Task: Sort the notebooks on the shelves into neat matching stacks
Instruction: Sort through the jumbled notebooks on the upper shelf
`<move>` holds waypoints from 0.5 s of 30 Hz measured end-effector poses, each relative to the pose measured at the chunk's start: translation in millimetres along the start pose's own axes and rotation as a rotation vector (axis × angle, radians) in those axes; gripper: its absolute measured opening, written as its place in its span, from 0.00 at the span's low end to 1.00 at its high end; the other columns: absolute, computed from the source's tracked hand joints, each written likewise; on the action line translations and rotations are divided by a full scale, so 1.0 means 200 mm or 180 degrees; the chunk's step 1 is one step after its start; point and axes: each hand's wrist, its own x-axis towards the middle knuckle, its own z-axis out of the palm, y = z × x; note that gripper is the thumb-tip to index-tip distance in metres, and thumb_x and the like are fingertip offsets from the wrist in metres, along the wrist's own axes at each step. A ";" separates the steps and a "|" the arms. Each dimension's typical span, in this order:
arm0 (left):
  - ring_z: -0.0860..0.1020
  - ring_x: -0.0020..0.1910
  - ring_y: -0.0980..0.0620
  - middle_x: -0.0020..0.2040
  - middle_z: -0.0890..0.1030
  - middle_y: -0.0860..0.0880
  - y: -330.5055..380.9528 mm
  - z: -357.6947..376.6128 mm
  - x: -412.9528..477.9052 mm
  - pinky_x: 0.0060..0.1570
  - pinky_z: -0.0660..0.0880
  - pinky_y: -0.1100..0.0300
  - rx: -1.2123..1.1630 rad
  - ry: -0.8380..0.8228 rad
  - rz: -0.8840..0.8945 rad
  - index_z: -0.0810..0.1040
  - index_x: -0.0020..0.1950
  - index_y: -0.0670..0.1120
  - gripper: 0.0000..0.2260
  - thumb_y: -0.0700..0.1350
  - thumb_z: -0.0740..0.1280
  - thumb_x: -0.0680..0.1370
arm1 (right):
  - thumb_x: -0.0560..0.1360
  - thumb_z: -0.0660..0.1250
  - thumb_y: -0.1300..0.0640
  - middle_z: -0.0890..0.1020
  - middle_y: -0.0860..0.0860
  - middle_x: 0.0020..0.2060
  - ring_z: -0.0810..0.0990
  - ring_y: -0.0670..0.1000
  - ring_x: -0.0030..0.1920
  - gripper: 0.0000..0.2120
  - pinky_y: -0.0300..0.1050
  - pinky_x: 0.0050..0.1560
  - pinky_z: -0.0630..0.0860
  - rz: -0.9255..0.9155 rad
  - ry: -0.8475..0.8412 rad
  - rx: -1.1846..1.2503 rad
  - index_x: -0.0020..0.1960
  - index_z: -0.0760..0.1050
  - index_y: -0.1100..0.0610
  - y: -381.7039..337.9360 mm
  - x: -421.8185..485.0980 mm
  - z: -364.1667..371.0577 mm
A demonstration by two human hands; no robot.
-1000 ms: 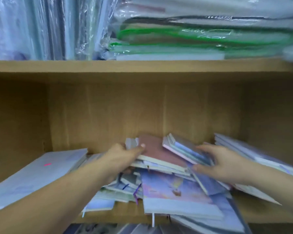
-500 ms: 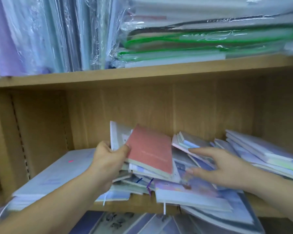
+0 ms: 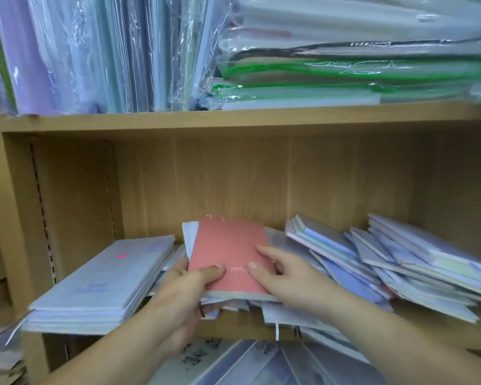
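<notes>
A pink notebook (image 3: 228, 245) tops a small bundle of notebooks lifted off the middle of the wooden shelf (image 3: 233, 326). My left hand (image 3: 184, 295) grips that bundle at its left lower corner, thumb on the pink cover. Fingertips of my right hand (image 3: 286, 276) press on the cover's lower right part. A neat stack of pale grey-blue notebooks (image 3: 100, 282) lies at the shelf's left. To the right, a slumped heap of blue, lilac and pale green notebooks (image 3: 395, 262) fans toward the right wall.
The upper shelf (image 3: 233, 118) carries plastic-wrapped notebooks standing upright at left and wrapped flat stacks (image 3: 345, 68) with green edges at right. Under the shelf, more wrapped notebooks (image 3: 250, 362) lie below my forearms. The bookcase's side panel (image 3: 17, 218) closes the left.
My left hand has pulled the pink-topped bundle up and toward me. My right hand left the heap on the right and came onto the pink cover. The camera moved closer.
</notes>
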 end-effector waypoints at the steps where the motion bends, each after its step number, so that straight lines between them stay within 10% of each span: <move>1: 0.87 0.41 0.45 0.47 0.88 0.42 0.03 0.00 -0.02 0.38 0.84 0.52 -0.0030 0.0012 0.0090 0.79 0.62 0.44 0.13 0.36 0.72 0.78 | 0.75 0.67 0.33 0.76 0.43 0.69 0.78 0.42 0.63 0.30 0.35 0.59 0.76 0.0035 0.0036 0.0390 0.75 0.69 0.38 -0.03 -0.02 -0.02; 4: 0.86 0.47 0.42 0.50 0.87 0.40 0.10 0.03 -0.08 0.41 0.84 0.51 -0.0087 -0.0180 0.0176 0.79 0.62 0.43 0.12 0.38 0.71 0.79 | 0.79 0.70 0.47 0.80 0.48 0.60 0.83 0.44 0.48 0.19 0.33 0.37 0.79 0.0219 0.0287 0.1059 0.69 0.74 0.39 -0.12 -0.08 -0.12; 8: 0.84 0.40 0.44 0.45 0.86 0.42 0.14 0.18 -0.13 0.37 0.81 0.54 0.0376 -0.0292 0.0185 0.80 0.57 0.40 0.09 0.40 0.69 0.78 | 0.79 0.70 0.56 0.85 0.56 0.53 0.85 0.53 0.43 0.15 0.47 0.39 0.83 0.0321 0.0709 0.1344 0.64 0.78 0.45 -0.14 -0.20 -0.28; 15: 0.78 0.31 0.49 0.38 0.80 0.45 0.07 0.61 -0.14 0.28 0.70 0.63 0.1082 -0.0414 0.0437 0.79 0.52 0.41 0.06 0.42 0.65 0.80 | 0.77 0.73 0.50 0.83 0.51 0.52 0.79 0.47 0.35 0.16 0.40 0.32 0.75 0.0212 0.0964 0.0631 0.64 0.77 0.48 0.03 -0.42 -0.61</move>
